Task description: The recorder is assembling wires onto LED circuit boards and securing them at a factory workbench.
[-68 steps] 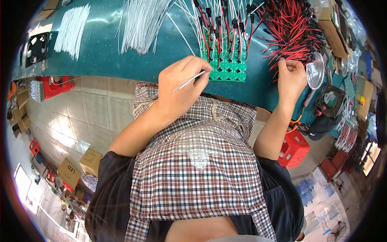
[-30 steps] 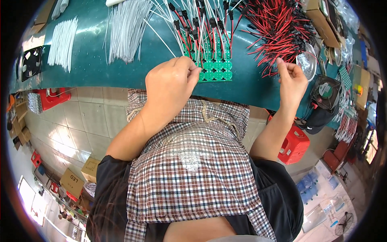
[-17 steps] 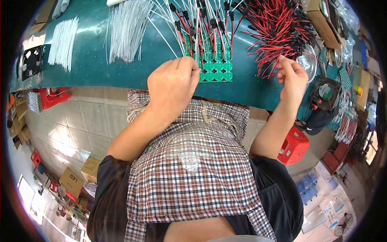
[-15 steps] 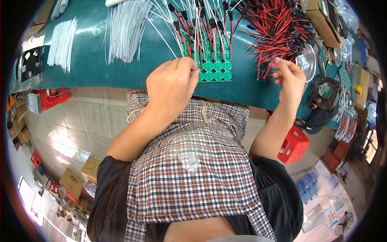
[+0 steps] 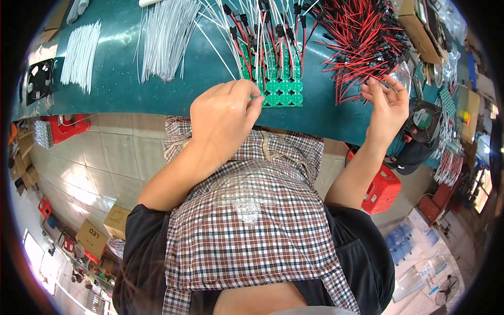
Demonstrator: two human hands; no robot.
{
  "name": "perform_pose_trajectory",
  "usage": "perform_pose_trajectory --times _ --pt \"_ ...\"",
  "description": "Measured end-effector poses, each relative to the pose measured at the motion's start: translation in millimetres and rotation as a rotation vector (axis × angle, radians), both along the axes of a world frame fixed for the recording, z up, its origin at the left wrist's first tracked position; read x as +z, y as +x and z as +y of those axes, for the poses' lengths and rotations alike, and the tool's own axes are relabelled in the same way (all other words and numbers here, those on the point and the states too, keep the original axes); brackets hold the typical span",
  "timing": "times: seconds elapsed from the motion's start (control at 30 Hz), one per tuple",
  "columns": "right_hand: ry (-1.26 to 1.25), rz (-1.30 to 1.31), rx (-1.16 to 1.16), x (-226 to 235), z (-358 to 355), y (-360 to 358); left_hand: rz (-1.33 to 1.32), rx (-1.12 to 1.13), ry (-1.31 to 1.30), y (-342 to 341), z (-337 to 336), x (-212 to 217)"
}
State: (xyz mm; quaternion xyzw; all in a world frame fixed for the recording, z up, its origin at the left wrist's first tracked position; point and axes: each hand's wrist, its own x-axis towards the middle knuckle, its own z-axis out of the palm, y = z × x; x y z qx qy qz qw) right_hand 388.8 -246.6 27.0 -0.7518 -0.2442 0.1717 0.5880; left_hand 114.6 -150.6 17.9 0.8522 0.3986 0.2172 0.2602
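My left hand point(image 5: 223, 113) is closed, its thumb and forefinger brought together at the near left edge of a green circuit board panel point(image 5: 282, 98). Whatever lies between those fingertips is hidden. White wires and red-and-black leads with black connectors point(image 5: 280, 32) stand up from the panel's far part. To the right, my right hand point(image 5: 387, 102) is at the near edge of a heap of red and black connector wires point(image 5: 362, 42). Its fingers are bent but apart, the tips next to wire ends, and no held thing shows in them.
Bundles of white wires point(image 5: 167, 44) point(image 5: 81, 55) lie on the green table point(image 5: 131, 100) at the left, beside a black fan point(image 5: 39, 81). Beyond the wire heap stands a cardboard box point(image 5: 420, 31). Another fan point(image 5: 424, 118) is at the right; a red stool point(image 5: 382, 191) is below the table.
My right hand has moved to the right, its fingers spreading from a tighter curl. My left hand has shifted slightly nearer to me, still by the panel's edge.
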Motion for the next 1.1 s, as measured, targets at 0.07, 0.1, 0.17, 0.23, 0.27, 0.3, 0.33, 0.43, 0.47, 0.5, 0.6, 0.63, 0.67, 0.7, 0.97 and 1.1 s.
perform_pose_trajectory --times 0.07,0.1,0.17,0.23,0.27,0.3,0.33,0.43,0.47,0.5,0.6,0.63,0.67,0.7,0.97,1.1 --pt "0.005 0.017 0.031 7 2 0 -0.026 0.019 -0.056 -1 -1 3" --pt "0.011 0.036 0.061 10 3 0 -0.026 0.021 -0.057 -3 -2 4" --pt "0.004 0.073 0.047 13 6 6 -0.061 0.026 -0.117 -5 -1 7" --pt "-0.003 0.112 0.035 11 7 15 -0.057 0.021 -0.120 -8 0 11" --pt "0.020 0.108 0.056 8 7 21 -0.051 0.016 -0.122 -9 0 12" --pt "0.044 0.105 0.078 5 7 26 -0.049 0.020 -0.122 -11 1 13" --pt "0.099 0.066 0.081 5 6 31 -0.055 0.017 -0.116 -12 2 15" --pt "0.079 -0.269 -0.006 12 8 40 -0.077 0.038 -0.141 -16 5 22" --pt "0.152 -0.214 -0.022 17 7 37 -0.094 0.059 -0.172 -19 6 23" --pt "0.228 -0.154 0.024 21 5 31 -0.092 0.064 -0.172 -21 8 25" --pt "0.061 -0.144 0.221 23 11 -12 -0.084 0.205 -0.228 -34 15 35" --pt "0.009 -0.120 0.286 18 10 -28 -0.093 0.196 -0.235 -38 21 31" --pt "-0.040 -0.088 0.329 8 8 -39 -0.110 0.250 -0.232 -44 27 31" --pt "-0.090 -0.057 0.372 -3 5 -48 -0.127 0.304 -0.229 -49 35 30" --pt "-0.139 -0.200 0.355 -23 7 -65 0.295 0.604 0.062 -134 137 13" --pt "-0.129 -0.015 0.414 -18 11 -68 0.576 0.711 0.214 -193 176 0"
